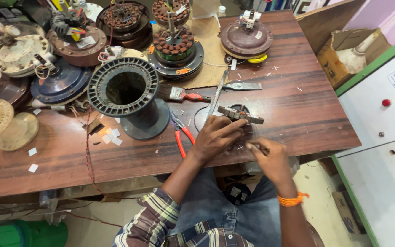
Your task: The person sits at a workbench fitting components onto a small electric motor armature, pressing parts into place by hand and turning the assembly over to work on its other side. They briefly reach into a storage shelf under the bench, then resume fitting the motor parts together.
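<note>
Fingers (227, 128) on ridged metal ring (241, 114) — wood-grain bench (307, 100)

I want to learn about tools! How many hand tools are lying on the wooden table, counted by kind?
Red-handled pliers: 1
Red-handled brush: 1
Long metal file: 1
Flat metal blade: 1
Total: 4

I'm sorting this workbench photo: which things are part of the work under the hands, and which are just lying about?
In hand:
- left hand resting on the small dark ring-shaped metal stator core
- right hand, fingers pinched on something too small to tell

Lying about:
- red-handled pliers
- red-handled paintbrush
- large grey ribbed spool
- maroon round motor housing
- long flat metal file
</note>
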